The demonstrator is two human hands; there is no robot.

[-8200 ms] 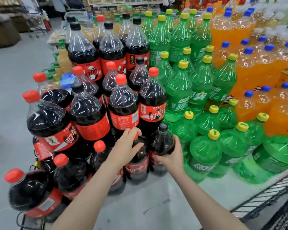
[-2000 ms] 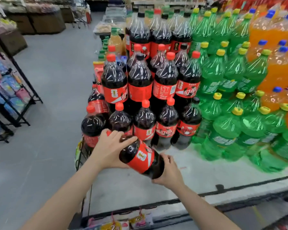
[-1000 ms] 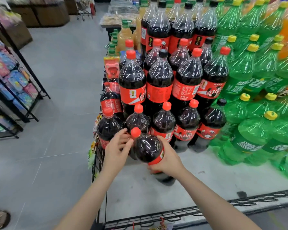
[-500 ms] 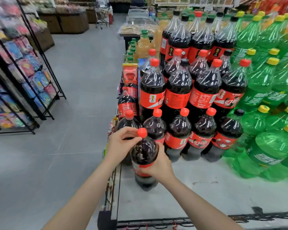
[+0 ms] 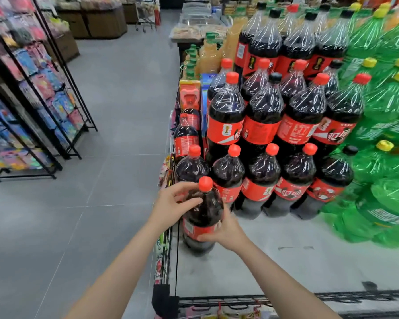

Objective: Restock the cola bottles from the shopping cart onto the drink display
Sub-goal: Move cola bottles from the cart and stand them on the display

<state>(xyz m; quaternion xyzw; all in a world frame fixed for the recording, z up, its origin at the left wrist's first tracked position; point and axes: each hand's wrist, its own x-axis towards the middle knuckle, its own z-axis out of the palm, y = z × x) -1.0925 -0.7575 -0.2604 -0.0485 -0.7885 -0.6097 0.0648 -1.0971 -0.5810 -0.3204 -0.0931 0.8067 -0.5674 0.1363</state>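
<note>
A large cola bottle [image 5: 202, 217] with a red cap and red label stands upright at the front left corner of the white display shelf [image 5: 286, 256]. My left hand [image 5: 173, 204] grips its shoulder just below the cap. My right hand [image 5: 224, 229] wraps the label from the right side. Right behind it stands a front row of cola bottles [image 5: 260, 180], with taller tiers of cola bottles [image 5: 263, 116] stacked above. The shopping cart is out of view.
Green soda bottles [image 5: 382, 157] fill the display to the right. A black wire rail [image 5: 286, 298] edges the shelf front and left side, with small snack packs hanging. Grey floor aisle lies to the left, with black racks of packets [image 5: 32, 100] beyond.
The bottle went from tilted in both hands to upright on the shelf's front left corner. Both hands stay on it. The view shifted right and closer.
</note>
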